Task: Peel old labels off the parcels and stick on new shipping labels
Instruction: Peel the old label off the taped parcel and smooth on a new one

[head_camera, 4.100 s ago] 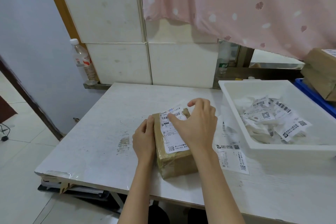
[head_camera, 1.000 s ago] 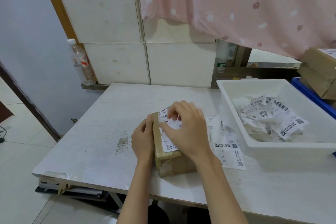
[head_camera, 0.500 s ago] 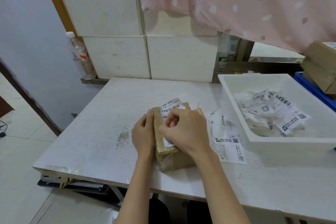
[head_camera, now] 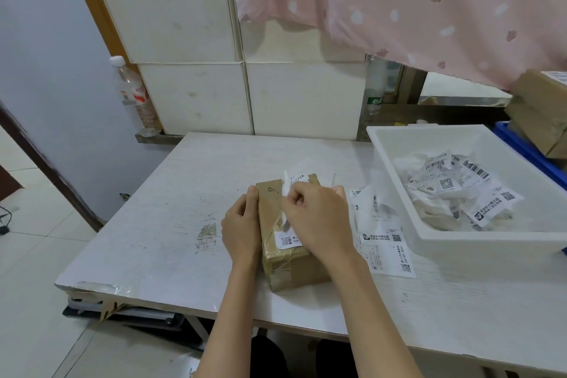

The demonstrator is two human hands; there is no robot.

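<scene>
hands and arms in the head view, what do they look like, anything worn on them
Two bare forearms enter from the bottom edge. No sleeves show: whatever is worn ends above the part in view. The left hand and right hand carry no gloves, and no ring, watch, bracelet or wristband shows on the visible sides. Fingernails look short and unpainted. No marks or tattoos can be seen.

Parcels: one on table point(head_camera: 288, 267), one at 3 o'clock point(head_camera: 540, 113). Bottles: two point(head_camera: 135, 98) point(head_camera: 375, 92). White bin point(head_camera: 399, 181): one. Blue crate point(head_camera: 521, 144): one. Hands: two point(head_camera: 241, 227) point(head_camera: 319, 221).
</scene>
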